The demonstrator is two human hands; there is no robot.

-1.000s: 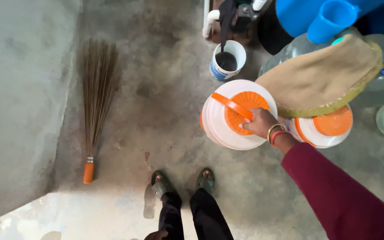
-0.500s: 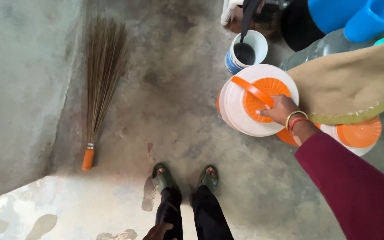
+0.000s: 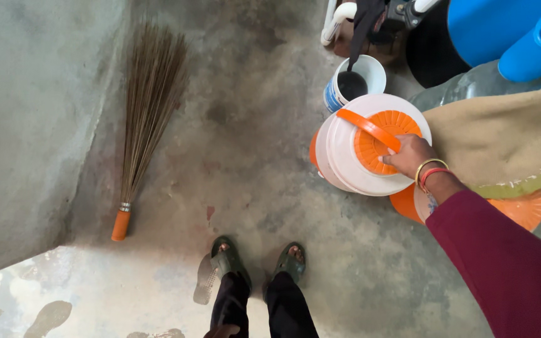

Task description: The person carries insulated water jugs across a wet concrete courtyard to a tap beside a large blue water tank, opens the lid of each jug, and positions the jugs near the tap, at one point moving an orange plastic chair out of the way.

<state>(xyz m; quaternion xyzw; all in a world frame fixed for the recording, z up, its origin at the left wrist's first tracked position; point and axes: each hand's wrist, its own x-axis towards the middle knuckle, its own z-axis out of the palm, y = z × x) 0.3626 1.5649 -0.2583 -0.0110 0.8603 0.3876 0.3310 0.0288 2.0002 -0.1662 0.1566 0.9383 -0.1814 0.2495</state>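
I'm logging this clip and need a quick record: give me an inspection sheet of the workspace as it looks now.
Surface: grey concrete floor, stained, wet patch near the feet.
Job's things: white round plastic container with orange lid and handle; another like it behind.
Clutter: straw broom with orange grip; small white and blue bucket; beige cloth; blue plastic tubs.
Hands: right hand grips the orange handle; left not in view.
Cables: nothing seen.
Surroundings: grey wall at left.

White water jug (image 3: 345, 156), orange lid and orange handle. Maroon sleeve (image 3: 508, 269); gold and red bangles (image 3: 430, 170). Brown grass broom (image 3: 148, 112), orange grip. Blue bucket (image 3: 502, 31). Tan cloth (image 3: 502, 138). Dark green sandals (image 3: 258, 260). Grey mottled concrete floor (image 3: 252, 125).
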